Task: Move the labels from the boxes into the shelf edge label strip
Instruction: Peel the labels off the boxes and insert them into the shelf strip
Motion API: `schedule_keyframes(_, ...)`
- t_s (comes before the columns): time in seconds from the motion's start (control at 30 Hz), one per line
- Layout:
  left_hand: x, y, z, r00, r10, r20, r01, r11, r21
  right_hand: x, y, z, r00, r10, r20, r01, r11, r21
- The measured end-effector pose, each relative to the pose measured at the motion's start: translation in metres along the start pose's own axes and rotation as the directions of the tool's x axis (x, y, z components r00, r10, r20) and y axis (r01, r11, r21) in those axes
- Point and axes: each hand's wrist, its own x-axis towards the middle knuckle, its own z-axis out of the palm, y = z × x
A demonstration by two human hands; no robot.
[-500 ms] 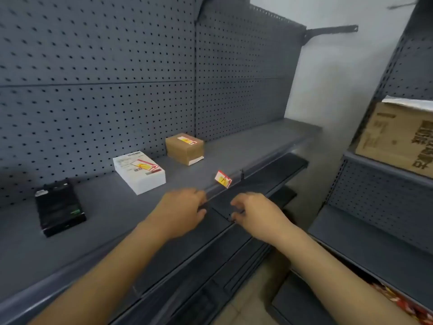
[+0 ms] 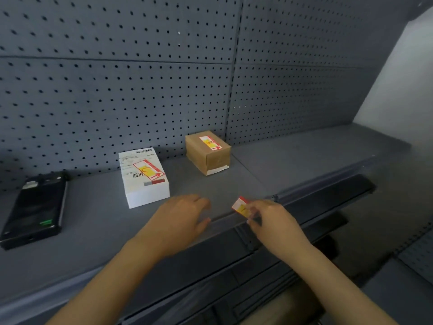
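Observation:
My right hand point(image 2: 269, 219) pinches a small red and yellow label point(image 2: 240, 206) just above the shelf edge label strip point(image 2: 311, 184). To its left, my left hand point(image 2: 185, 216) rests with relaxed fingers on the shelf's front edge, thumb against the strip. Behind the hands, a white box point(image 2: 145, 179) carries a red and yellow label point(image 2: 150, 170) on top. To the right of the white box, a brown cardboard box point(image 2: 207, 152) also bears a label point(image 2: 210, 143) on its top.
A black box point(image 2: 35, 207) lies at the left of the grey shelf point(image 2: 293, 156). A grey pegboard wall point(image 2: 140, 90) backs the shelf. Lower dark shelves point(image 2: 328, 207) stick out below the edge strip.
The view has shifted closer and leftward. My right hand has risen from the strip and now pinches the label that stood at the shelf edge. My left hand stays on the edge.

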Motion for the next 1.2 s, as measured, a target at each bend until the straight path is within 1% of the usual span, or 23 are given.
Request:
schedule_keyframes(0.1,0.03,-0.009,0.002,1.0,0.003,0.011,-0.002,1.0,-0.001,0.034,0.009,0.008,0.999,0.028,0.022,-0.028,1.0,-0.008)
schedule_keyframes(0.23,0.06,-0.017,0.008,1.0,-0.009,0.02,0.009,1.0,-0.008,0.068,0.02,0.01,0.986,0.025,0.166,-0.016,0.998,-0.052)
schedule_keyframes(0.33,0.075,-0.02,0.016,0.999,-0.015,0.03,0.015,1.0,-0.016,0.084,0.031,0.008,0.974,0.004,0.225,0.005,0.999,-0.038)
schedule_keyframes(0.4,0.08,-0.021,0.02,0.999,-0.028,0.046,0.029,0.999,-0.02,0.092,0.036,0.005,0.952,-0.007,0.307,0.012,1.0,-0.015)
schedule_keyframes(0.5,0.086,-0.024,0.023,0.997,-0.059,0.044,0.06,0.998,-0.032,0.106,0.041,-0.005,0.907,-0.068,0.415,0.062,0.998,0.028)
schedule_keyframes(0.6,0.091,-0.025,0.022,0.993,-0.115,0.026,0.116,0.993,-0.038,0.122,0.04,-0.02,0.87,-0.148,0.471,0.13,0.989,0.071)
schedule_keyframes(0.7,0.092,-0.021,0.016,0.983,-0.184,0.006,0.184,0.983,-0.022,0.138,0.035,-0.032,0.842,-0.235,0.486,0.159,0.968,0.193)
schedule_keyframes(0.77,0.089,-0.02,0.01,0.97,-0.239,-0.034,0.239,0.971,-0.005,0.146,0.027,-0.035,0.827,-0.289,0.483,0.166,0.945,0.281)
schedule_keyframes(0.9,0.068,-0.022,0.0,0.921,-0.378,-0.089,0.381,0.924,0.022,0.151,0.008,-0.029,0.788,-0.413,0.457,0.224,0.884,0.411)
schedule_keyframes(1.0,0.038,-0.023,-0.005,0.868,-0.48,-0.126,0.487,0.873,0.032,0.148,-0.016,-0.016,0.727,-0.51,0.46,0.285,0.834,0.472)
schedule_keyframes(1.03,0.022,-0.023,-0.008,0.842,-0.521,-0.142,0.53,0.847,0.033,0.145,-0.029,-0.009,0.695,-0.549,0.463,0.322,0.814,0.483)
schedule_keyframes(1.1,-0.003,-0.022,-0.013,0.8,-0.581,-0.153,0.59,0.807,0.024,0.139,-0.049,0.002,0.663,-0.599,0.449,0.359,0.781,0.511)
schedule_keyframes(1.2,-0.063,-0.023,-0.029,0.687,-0.701,-0.191,0.715,0.699,0.006,0.122,-0.102,0.022,0.564,-0.707,0.427,0.448,0.696,0.56)
